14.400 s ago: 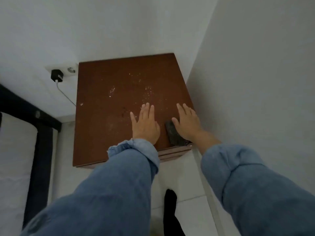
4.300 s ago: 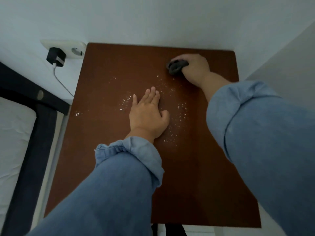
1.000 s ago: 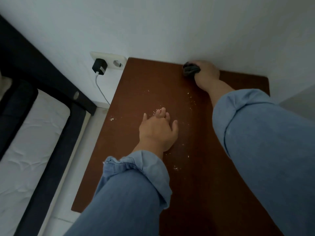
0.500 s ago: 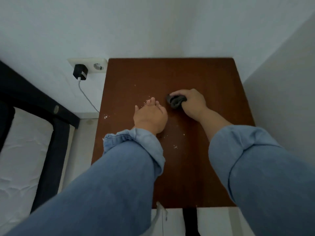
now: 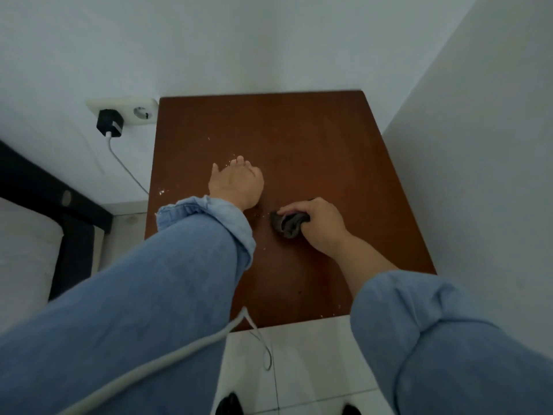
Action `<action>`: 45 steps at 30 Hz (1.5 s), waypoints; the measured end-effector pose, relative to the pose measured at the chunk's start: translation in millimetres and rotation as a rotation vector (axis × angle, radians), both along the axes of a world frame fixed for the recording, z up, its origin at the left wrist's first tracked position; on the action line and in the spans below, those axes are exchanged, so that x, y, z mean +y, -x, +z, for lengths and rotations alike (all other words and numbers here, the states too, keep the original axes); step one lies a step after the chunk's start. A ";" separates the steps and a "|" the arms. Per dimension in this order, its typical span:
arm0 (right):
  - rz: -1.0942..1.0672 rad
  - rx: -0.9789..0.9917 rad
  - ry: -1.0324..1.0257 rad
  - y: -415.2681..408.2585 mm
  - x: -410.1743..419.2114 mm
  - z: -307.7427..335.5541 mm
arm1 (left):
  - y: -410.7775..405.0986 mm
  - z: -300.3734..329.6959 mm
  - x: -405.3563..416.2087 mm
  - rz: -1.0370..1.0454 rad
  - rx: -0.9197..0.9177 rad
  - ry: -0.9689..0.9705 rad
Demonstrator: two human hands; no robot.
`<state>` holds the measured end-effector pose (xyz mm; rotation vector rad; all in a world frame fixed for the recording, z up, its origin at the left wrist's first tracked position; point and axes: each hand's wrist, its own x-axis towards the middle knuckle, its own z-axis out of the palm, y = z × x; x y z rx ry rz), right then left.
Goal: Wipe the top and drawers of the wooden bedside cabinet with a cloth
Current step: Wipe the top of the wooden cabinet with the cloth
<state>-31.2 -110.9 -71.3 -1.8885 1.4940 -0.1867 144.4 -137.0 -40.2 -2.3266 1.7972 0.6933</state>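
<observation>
Looking down from the head camera, the square reddish-brown wooden bedside cabinet top (image 5: pixel 299 139) fills the corner between 2 pale walls, its surface matte and dotted with small white crumbs (image 5: pixel 232 160) near the left hand. 1 crumpled dark grey cloth (image 5: pixel 288 224) lies on the middle of the top, bunched inside the right hand (image 5: pixel 317 224), whose fingers curl tightly around it. The left hand (image 5: pixel 236 182) rests palm-down on the wood just beside it, fingers pressed together. 2 rolled blue denim sleeves (image 5: pixel 206 223) cover the forearms. 1 black charger plug (image 5: pixel 109 127) sits in the white wall socket (image 5: pixel 140 110). The drawers are hidden.
</observation>
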 end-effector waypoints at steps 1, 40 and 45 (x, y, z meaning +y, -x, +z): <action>0.003 0.007 -0.003 0.4 -2.0 -1.9 | 2.2 -0.3 5.6 -0.010 -0.018 0.014; -0.213 -0.226 -0.578 34.4 107.2 66.2 | 35.8 18.2 162.7 -0.117 -0.015 -0.175; -0.363 -0.341 -0.524 -15.7 61.3 86.0 | -1.9 38.4 135.8 -0.108 0.007 -0.069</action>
